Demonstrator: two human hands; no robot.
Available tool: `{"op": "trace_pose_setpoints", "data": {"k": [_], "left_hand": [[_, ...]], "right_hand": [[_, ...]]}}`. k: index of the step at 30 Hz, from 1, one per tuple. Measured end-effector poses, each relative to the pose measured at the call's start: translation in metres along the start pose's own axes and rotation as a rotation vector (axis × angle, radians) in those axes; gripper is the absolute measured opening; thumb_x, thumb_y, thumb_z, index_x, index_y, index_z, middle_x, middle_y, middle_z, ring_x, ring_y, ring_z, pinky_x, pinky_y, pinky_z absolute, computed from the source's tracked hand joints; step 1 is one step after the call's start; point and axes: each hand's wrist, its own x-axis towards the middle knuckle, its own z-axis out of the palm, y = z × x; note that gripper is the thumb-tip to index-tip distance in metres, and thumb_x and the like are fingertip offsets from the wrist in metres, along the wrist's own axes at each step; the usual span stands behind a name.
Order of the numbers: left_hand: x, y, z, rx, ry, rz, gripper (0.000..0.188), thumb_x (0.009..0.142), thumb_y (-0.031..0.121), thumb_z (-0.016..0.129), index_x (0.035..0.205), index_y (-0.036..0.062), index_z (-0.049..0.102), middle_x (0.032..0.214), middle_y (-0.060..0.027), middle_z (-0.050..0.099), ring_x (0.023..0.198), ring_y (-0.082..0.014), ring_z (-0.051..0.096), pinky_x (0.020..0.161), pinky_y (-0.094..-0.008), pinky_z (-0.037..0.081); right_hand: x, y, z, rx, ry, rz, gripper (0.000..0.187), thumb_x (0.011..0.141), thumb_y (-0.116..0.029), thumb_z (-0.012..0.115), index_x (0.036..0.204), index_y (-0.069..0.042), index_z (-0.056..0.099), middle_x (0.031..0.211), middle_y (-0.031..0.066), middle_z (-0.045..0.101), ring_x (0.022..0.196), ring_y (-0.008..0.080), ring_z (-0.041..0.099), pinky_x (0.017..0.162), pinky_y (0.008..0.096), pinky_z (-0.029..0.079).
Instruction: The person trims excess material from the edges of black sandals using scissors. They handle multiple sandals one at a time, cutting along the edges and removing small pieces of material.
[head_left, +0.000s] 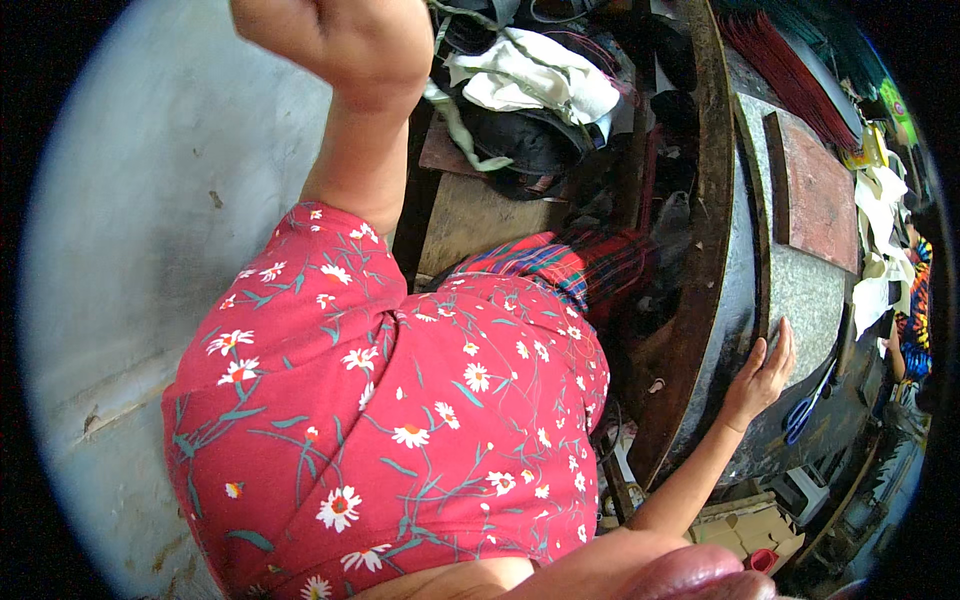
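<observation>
My right hand (765,376) lies at the near end of a grey speckled slab (805,305) on the worktable, fingers stretched out and nothing in them. Close below it is a pair of blue-handled scissors (800,415). A reddish-brown board (812,195) rests on the slab beyond the fingers. My left arm (355,150) comes out of a red flowered sleeve and runs up to the top edge, bent there; the hand itself is out of the picture. Beside that arm, a pale twisted strip (460,130) hangs near a white cloth (540,75).
A dark wooden rail (705,230) edges the worktable. Dark red strips (780,75) and white cloth pieces (880,240) lie along its far side, where another person's patterned sleeve (915,310) shows. Cardboard (750,530) and a red container (762,560) sit low at the right.
</observation>
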Motion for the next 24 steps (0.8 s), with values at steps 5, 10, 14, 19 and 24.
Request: {"op": "trace_pose_setpoints", "data": {"k": [5,10,14,19,24], "left_hand": [[-0.040,-0.038,0.011,0.639,-0.470,-0.238,0.022,0.091,0.025,0.069,0.087,0.0035,0.066,0.063,-0.0150,0.063,0.054,-0.0272,0.063,0.053,-0.0382,0.050],[-0.145,-0.080,0.013,0.281,-1.021,-0.521,0.021,0.088,0.032,0.070,0.093,0.0118,0.075,0.082,-0.0124,0.070,0.078,-0.0337,0.069,0.070,-0.0447,0.055],[-0.229,-0.089,0.016,0.527,-1.273,-0.168,0.015,0.084,0.026,0.074,0.096,0.0173,0.074,0.096,-0.0044,0.066,0.082,-0.0267,0.070,0.070,-0.0408,0.057],[-0.232,-0.094,0.017,0.545,-1.325,-0.239,0.016,0.083,0.028,0.074,0.095,0.0176,0.074,0.094,-0.0035,0.065,0.082,-0.0270,0.070,0.069,-0.0415,0.056],[-0.156,-0.032,0.055,0.105,-0.989,-0.506,0.019,0.092,0.025,0.072,0.099,0.0085,0.075,0.080,-0.0106,0.071,0.069,-0.0181,0.069,0.062,-0.0314,0.051]], "right_hand": [[0.001,0.002,0.000,-0.006,-0.021,-0.021,0.040,0.105,-0.029,0.052,0.137,-0.006,0.057,0.136,0.0168,0.059,0.125,0.0352,0.054,0.106,0.0434,0.042],[0.001,0.003,0.001,-0.040,-0.059,0.008,0.039,0.105,-0.029,0.051,0.137,-0.007,0.058,0.136,0.0154,0.060,0.125,0.0348,0.054,0.106,0.0439,0.042],[0.000,0.006,0.002,-0.069,-0.067,-0.013,0.039,0.105,-0.028,0.052,0.136,-0.007,0.059,0.136,0.0149,0.060,0.125,0.0346,0.054,0.105,0.0439,0.042],[0.002,0.004,0.001,-0.020,-0.042,-0.033,0.039,0.104,-0.027,0.054,0.137,-0.008,0.058,0.138,0.0156,0.058,0.125,0.0348,0.054,0.106,0.0431,0.042],[0.027,-0.033,-0.019,-0.017,0.115,-0.152,0.037,0.100,-0.024,0.060,0.134,-0.009,0.061,0.141,0.0165,0.057,0.128,0.0362,0.052,0.108,0.0475,0.039]]}}
